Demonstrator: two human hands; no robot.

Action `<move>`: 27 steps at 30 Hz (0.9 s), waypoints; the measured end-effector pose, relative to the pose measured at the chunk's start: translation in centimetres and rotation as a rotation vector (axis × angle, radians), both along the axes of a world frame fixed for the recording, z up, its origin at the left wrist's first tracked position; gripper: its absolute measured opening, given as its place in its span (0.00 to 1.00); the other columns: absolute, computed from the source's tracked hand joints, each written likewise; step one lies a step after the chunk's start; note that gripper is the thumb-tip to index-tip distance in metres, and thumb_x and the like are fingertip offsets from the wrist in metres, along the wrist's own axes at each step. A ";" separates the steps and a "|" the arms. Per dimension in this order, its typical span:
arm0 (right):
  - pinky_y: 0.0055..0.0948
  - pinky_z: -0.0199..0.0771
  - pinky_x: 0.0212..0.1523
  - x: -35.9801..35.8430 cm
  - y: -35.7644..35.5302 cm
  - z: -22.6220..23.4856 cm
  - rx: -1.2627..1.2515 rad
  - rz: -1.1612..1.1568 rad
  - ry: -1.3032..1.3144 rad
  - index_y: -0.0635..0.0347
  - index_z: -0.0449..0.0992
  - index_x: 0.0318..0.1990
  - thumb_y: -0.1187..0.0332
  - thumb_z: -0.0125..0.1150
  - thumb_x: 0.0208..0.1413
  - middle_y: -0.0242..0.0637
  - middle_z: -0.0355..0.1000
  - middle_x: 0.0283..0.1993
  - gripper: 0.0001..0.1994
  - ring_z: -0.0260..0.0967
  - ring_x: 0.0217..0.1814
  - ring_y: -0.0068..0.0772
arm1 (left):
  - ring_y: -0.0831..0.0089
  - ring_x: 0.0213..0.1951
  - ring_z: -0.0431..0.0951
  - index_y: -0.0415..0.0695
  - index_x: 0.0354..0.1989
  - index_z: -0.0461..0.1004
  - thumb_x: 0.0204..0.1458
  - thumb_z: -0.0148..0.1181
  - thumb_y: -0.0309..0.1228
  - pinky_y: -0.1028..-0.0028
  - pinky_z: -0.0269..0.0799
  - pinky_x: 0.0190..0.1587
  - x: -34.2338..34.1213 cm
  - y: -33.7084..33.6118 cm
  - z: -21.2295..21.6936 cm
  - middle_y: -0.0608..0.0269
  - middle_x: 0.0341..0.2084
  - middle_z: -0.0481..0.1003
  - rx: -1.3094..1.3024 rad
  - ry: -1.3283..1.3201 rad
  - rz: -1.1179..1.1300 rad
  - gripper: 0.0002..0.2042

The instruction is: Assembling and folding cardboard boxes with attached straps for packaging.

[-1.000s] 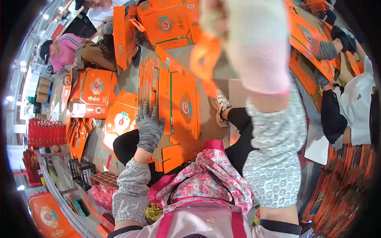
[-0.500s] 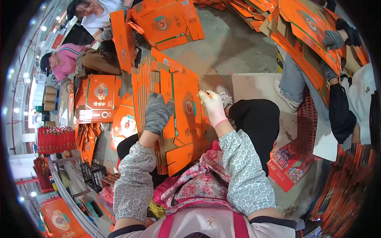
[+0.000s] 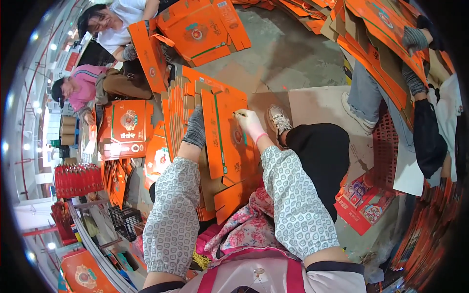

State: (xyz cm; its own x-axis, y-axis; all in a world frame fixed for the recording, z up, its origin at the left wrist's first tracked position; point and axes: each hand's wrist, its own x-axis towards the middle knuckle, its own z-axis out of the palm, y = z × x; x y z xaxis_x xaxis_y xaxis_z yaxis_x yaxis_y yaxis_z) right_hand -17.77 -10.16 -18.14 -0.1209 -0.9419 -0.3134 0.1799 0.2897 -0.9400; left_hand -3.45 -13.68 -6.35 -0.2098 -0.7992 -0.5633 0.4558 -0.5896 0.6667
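Observation:
A stack of flattened orange cardboard cartons (image 3: 177, 115) stands between my legs, their brown edges fanned to the left. On my side of it, a carton panel (image 3: 213, 139) with a green stripe tilts up from the stack. My left hand (image 3: 194, 128), in a grey knit glove, reaches in behind this panel's left edge, and its fingers are hidden. Over the front carton's printed face, my right hand (image 3: 250, 123) in a white glove has its fingers pinched together. A tiny dark tip shows at those fingertips, too small to name.
Two people sit at upper left, one holding an orange carton (image 3: 148, 56). Another person at right handles more cartons (image 3: 386, 73). A red plastic crate (image 3: 385, 149) and a flat cardboard sheet (image 3: 322, 110) lie to my right. A black crate (image 3: 122, 220) is at lower left.
My left hand has gone from the front of the stack to behind the striped panel, which has lifted and tilted. My right hand has moved left and slightly down. The view has shifted slightly.

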 end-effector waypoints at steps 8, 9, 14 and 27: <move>0.28 0.69 0.37 2.3 -2.5 -1.4 -0.141 0.228 0.207 0.65 0.75 0.34 0.70 0.51 0.52 0.42 0.74 0.30 0.09 0.72 0.34 0.34 | 0.70 0.26 0.73 0.42 0.39 0.72 0.57 0.50 0.39 0.72 0.71 0.25 2.0 -1.2 -3.7 0.62 0.29 0.74 0.133 -0.598 0.037 0.13; 0.28 0.69 0.37 2.2 -2.5 -1.7 -0.139 0.227 0.206 0.65 0.75 0.34 0.70 0.51 0.52 0.42 0.74 0.30 0.09 0.72 0.34 0.34 | 0.70 0.26 0.73 0.41 0.38 0.72 0.57 0.50 0.39 0.72 0.70 0.25 1.8 -1.4 -3.8 0.62 0.28 0.74 0.139 -0.640 0.021 0.13; 0.31 0.68 0.39 2.6 -2.6 -0.4 -0.150 0.278 0.226 0.63 0.74 0.35 0.70 0.49 0.52 0.44 0.72 0.32 0.08 0.70 0.35 0.39 | 0.70 0.26 0.73 0.40 0.38 0.72 0.57 0.50 0.38 0.72 0.70 0.25 2.8 -1.2 -4.0 0.61 0.28 0.74 0.138 -0.566 0.045 0.13; 0.40 0.67 0.43 3.0 -3.2 2.0 -0.123 0.383 0.558 0.60 0.73 0.36 0.66 0.51 0.51 0.49 0.72 0.37 0.09 0.69 0.41 0.49 | 0.69 0.27 0.74 0.41 0.37 0.72 0.57 0.48 0.38 0.72 0.72 0.28 2.7 -1.3 -4.8 0.61 0.28 0.75 0.074 -0.521 -0.049 0.13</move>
State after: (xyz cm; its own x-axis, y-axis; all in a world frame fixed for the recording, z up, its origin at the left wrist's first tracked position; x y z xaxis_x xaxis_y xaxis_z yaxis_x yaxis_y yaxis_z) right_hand -14.81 -13.33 -16.16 0.1157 -0.9752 -0.1889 -0.4347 0.1212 -0.8924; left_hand -0.70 -14.96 -11.16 0.0772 -0.7496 -0.6574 0.0460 -0.6560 0.7534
